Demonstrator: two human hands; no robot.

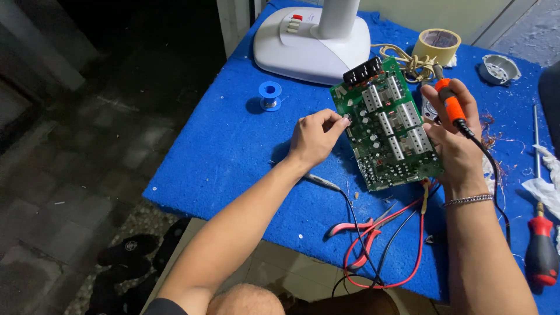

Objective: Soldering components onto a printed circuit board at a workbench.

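A green circuit board point(386, 125) with white relays and black connectors is tilted up over the blue mat point(233, 146). My left hand point(314, 137) pinches the board's left edge with thumb and fingers. My right hand point(458, 140) supports the board's right side from behind and also grips an orange-handled soldering iron point(450, 106), whose black cord runs down past my wrist. The iron's tip is hidden behind the board.
A white fan base point(303, 44) stands at the back. A blue solder spool point(270, 95), a tape roll point(439, 45), a grey round part point(499, 69), red pliers point(356, 228), red and black wires point(408, 233) and a red-handled screwdriver point(541, 245) lie about. The mat's left edge drops to the dark floor.
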